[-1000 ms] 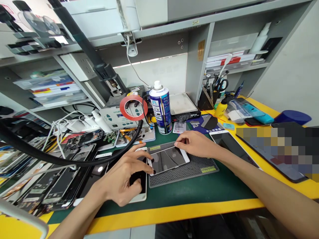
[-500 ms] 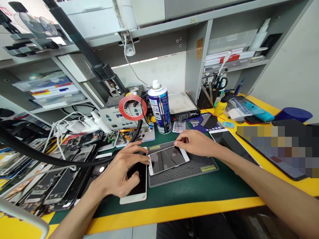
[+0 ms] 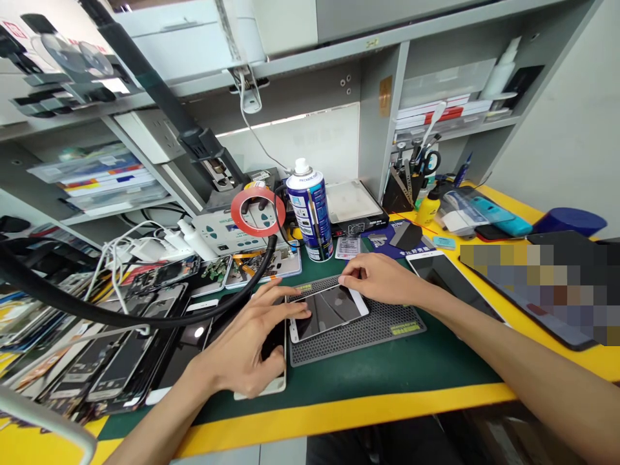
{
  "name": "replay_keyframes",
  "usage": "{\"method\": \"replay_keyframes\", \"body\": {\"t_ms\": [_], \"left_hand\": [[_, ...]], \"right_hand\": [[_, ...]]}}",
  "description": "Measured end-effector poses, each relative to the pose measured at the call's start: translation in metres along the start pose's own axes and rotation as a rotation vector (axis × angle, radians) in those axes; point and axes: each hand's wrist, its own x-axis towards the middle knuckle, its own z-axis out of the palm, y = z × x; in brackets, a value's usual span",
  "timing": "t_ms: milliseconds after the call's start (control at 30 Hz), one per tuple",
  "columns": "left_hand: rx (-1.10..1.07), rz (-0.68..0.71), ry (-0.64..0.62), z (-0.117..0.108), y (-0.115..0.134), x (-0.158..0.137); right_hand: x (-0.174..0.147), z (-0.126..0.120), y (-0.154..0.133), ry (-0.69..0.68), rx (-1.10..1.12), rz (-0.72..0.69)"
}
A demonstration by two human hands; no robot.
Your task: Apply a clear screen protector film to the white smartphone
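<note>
A white-framed smartphone (image 3: pixel 332 310) lies screen up and slightly askew on a grey perforated mat (image 3: pixel 358 345). Light lines cross its dark screen. My left hand (image 3: pixel 252 342) is open, fingers spread, with fingertips resting on the phone's left end. Beneath that hand lies a second white phone (image 3: pixel 268 387), mostly covered. My right hand (image 3: pixel 372 278) is closed in a pinch at the phone's far edge, near its right corner; what sits between the fingertips is hidden.
Behind the mat stand a blue spray can (image 3: pixel 310 213) and a red tape roll (image 3: pixel 258 212). A black hose (image 3: pixel 194 316) arches over stacked phone parts (image 3: pixel 126 349) at left. On the right lie a white tablet-like device (image 3: pixel 450 284), a yellow bottle (image 3: pixel 428 208) and a tool holder (image 3: pixel 402 187).
My left hand has moved right, and its fingertips have gone from the phone's left edge onto the screen. My right hand stays at the far edge.
</note>
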Motion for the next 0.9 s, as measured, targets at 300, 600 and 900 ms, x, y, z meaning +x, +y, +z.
{"method": "replay_keyframes", "body": {"t_ms": [300, 600, 900], "left_hand": [[0.026, -0.041, 0.045, -0.0044, -0.0040, 0.0017], [-0.028, -0.048, 0.127, -0.0026, -0.0066, 0.0013], [-0.018, -0.059, 0.098, 0.0042, -0.0093, 0.0026]], "right_hand": [[0.0002, 0.0003, 0.0007, 0.006, 0.008, 0.005], [-0.0003, 0.0007, 0.0018, 0.014, 0.007, 0.001], [-0.0004, 0.0005, 0.0021, 0.013, 0.017, -0.002]]}}
